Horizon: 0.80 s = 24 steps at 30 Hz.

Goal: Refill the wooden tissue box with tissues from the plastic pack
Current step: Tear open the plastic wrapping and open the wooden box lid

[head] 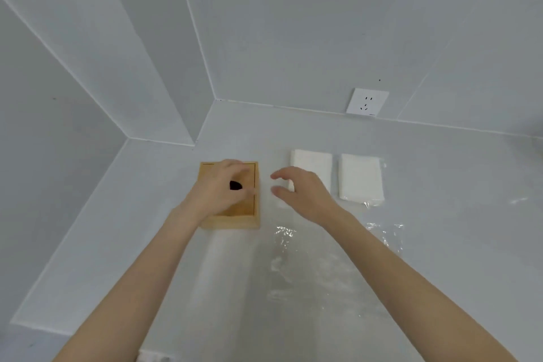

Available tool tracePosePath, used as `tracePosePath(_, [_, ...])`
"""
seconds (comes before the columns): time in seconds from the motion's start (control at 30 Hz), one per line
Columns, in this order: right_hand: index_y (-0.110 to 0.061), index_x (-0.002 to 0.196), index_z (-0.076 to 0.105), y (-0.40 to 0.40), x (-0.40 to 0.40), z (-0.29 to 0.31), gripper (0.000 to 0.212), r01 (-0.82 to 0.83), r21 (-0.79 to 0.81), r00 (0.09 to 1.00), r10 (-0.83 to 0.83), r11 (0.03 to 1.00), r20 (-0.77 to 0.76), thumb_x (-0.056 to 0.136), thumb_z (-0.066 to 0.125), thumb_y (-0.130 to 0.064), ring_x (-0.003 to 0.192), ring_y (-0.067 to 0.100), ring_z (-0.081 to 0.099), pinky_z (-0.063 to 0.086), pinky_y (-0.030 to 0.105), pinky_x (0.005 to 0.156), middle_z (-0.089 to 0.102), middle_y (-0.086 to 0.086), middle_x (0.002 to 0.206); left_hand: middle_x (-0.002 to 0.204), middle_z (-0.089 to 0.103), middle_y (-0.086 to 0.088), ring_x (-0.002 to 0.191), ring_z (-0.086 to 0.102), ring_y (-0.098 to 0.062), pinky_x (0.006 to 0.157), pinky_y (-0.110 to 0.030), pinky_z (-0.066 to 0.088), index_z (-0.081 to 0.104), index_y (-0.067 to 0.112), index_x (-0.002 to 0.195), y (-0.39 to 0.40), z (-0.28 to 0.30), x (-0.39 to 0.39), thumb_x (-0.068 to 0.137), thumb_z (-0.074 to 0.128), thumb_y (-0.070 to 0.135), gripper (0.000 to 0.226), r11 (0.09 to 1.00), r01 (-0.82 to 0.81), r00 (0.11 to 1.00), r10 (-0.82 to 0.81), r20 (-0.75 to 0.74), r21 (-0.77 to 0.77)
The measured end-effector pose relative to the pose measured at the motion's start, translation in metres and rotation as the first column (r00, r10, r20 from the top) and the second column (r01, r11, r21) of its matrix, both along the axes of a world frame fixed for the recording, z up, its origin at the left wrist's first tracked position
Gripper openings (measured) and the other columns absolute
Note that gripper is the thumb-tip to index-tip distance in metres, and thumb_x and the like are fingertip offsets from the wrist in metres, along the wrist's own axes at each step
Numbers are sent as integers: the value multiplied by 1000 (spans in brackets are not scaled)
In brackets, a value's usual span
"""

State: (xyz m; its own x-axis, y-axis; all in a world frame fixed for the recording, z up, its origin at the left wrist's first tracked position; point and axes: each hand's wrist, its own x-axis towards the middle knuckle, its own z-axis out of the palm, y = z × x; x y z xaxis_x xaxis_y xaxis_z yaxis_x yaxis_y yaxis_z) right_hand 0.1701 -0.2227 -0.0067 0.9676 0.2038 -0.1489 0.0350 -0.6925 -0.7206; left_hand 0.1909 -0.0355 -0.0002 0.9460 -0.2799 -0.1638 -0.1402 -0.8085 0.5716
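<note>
Wooden tissue box (235, 219) on white worktop (440, 185). Left hand (219, 188) rests on its lid, fingers curled, grip unclear. Right hand (304, 192) just right of box, open, empty. Tissue stack (311, 163) and plastic pack (360, 176) lie further right of box.

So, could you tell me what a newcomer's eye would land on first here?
The wooden tissue box stands out on the pale counter, with the left hand resting on its lid. To its right, the open right hand hovers before two white tissue stacks.
</note>
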Motion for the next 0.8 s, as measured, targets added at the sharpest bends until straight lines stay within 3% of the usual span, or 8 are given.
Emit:
tracePosePath(0.1, [-15,137,40,27,-10,-20,57,-179,-150,982,185,972,25,85,61,-27,138,18,28,24,29,110,35,1,150,153,21,-2,139,22,-18,109,-28,23,33,21,140,29,-14,-18,68,76,39,85,990,-8,999,13,-35,138])
tracePosePath(0.23, [-15,146,19,46,-14,-38,80,-259,-302,960,280,917,28,83,62,-39,145,16,9,8,32,116,11,0,158,157,8,-5,143,12,-20,115,-30,16,18,17,145,53,-32,-32,70,74,38,96,970,-45,999,48,-8,237])
tracePosePath(0.43, [-16,146,20,45,-11,-43,70,-253,-448,931,341,857,127,89,52,-41,145,15,11,4,33,117,16,0,157,156,13,4,141,19,-12,113,-24,19,23,14,144,66,-42,-31,74,73,27,87,992,-83,997,83,8,93])
tracePosePath(0.53, [-9,140,35,46,-16,-43,63,-223,-462,929,330,858,166,88,52,-40,140,21,30,19,36,115,34,7,151,156,12,3,142,17,-10,112,-20,15,23,13,144,68,-42,-28,74,74,26,87,996,-50,999,50,4,72])
tracePosePath(0.63, [-10,115,65,45,-23,-46,59,-168,-541,935,307,824,176,76,44,-49,110,20,63,51,37,91,66,5,121,156,13,4,142,15,-9,109,-15,10,24,13,143,66,-42,-26,73,74,25,87,998,-7,1000,7,0,60])
tracePosePath(0.8, [-14,109,69,35,-29,-42,63,-182,-625,937,327,760,125,74,34,-53,103,16,67,54,36,84,70,0,114,155,13,4,142,14,-8,114,-22,14,24,15,143,57,-40,-24,74,73,31,87,994,53,999,-54,1,96])
